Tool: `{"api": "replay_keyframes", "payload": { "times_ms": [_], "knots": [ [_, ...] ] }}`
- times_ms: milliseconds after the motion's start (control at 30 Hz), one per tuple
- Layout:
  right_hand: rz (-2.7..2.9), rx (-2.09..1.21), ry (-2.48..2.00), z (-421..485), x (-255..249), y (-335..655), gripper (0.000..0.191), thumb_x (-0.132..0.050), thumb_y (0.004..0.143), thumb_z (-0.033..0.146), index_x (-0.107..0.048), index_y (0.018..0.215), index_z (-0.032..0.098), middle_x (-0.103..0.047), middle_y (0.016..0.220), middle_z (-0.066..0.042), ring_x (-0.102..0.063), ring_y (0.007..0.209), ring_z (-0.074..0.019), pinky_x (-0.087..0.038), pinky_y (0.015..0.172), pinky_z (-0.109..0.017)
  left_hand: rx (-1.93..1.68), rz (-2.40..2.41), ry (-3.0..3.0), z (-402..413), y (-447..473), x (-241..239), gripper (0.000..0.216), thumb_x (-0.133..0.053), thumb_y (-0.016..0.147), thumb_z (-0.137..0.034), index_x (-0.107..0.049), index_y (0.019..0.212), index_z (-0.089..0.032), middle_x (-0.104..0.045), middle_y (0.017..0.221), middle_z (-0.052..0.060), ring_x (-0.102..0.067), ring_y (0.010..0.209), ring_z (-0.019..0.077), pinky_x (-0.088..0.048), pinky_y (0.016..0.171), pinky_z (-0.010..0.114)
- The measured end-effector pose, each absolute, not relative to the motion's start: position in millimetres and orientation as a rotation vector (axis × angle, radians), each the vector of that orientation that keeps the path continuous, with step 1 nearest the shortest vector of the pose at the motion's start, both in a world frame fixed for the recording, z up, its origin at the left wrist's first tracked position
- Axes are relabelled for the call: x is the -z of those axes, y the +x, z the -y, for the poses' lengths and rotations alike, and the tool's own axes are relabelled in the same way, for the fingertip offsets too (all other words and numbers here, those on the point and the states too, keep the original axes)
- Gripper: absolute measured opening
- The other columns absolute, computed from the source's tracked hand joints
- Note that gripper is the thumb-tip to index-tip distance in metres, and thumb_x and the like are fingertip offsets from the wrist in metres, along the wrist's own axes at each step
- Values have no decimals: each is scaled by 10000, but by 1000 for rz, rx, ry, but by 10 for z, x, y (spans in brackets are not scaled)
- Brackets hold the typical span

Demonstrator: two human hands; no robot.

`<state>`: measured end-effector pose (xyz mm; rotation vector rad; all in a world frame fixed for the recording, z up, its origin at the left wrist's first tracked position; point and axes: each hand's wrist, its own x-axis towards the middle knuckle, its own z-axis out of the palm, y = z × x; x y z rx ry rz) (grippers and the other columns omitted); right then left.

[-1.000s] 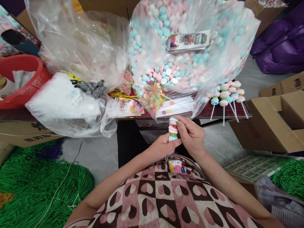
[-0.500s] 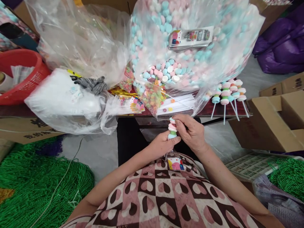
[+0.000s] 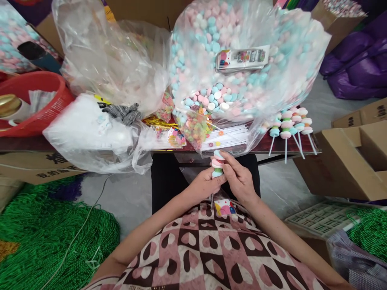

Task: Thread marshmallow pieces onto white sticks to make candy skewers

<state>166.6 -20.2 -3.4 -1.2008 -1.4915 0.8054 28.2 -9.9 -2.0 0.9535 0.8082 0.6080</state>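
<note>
My left hand (image 3: 203, 186) is closed round the lower part of a candy skewer (image 3: 217, 164), a white stick stacked with blue, pink and green discs. My right hand (image 3: 238, 177) pinches the same stack from the right side, fingers pressed on the upper discs. Both hands are in front of the table edge, above my lap. A printed card (image 3: 224, 208) lies on my lap just below them. Behind, a big clear bag of pink, blue and white candy discs (image 3: 217, 94) stands open on the table.
Finished skewers (image 3: 289, 125) lie at the table's right edge. A small bag of coloured ring candies (image 3: 195, 128), loose white sticks (image 3: 232, 135), a stack of cards (image 3: 242, 59), crumpled clear bags (image 3: 105, 68) and a red basket (image 3: 36, 104) are there too. Cardboard boxes (image 3: 353, 157) right; green cord (image 3: 57, 233) left.
Both hands have kept their grip on the skewer and stayed close together; the head camera has shifted slightly, so the scene sits a little lower and to the right.
</note>
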Motion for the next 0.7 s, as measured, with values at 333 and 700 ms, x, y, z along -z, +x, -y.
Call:
{"api": "replay_keyframes", "payload": {
  "times_ms": [333, 700],
  "knots": [
    [1147, -1024, -1220, 240, -58, 1771, 249, -581, 931, 336, -694, 1140, 261, -752, 1050, -47, -721, 933, -200, -559, 919, -422, -878, -743, 947, -127, 179, -149, 502, -629, 810, -557, -589, 1084, -139, -490, 521, -72, -388, 454, 52, -297, 480, 193],
    [842, -1822, -1109, 342, -101, 1442, 370, -661, 837, 474, -671, 1061, 179, -717, 758, -52, -641, 581, -148, -529, 576, -291, -1187, -832, 857, -374, 101, -213, 498, -657, 772, -588, -597, 1072, -195, -649, 787, -6, -546, 623, 84, -456, 606, 217]
  ]
}}
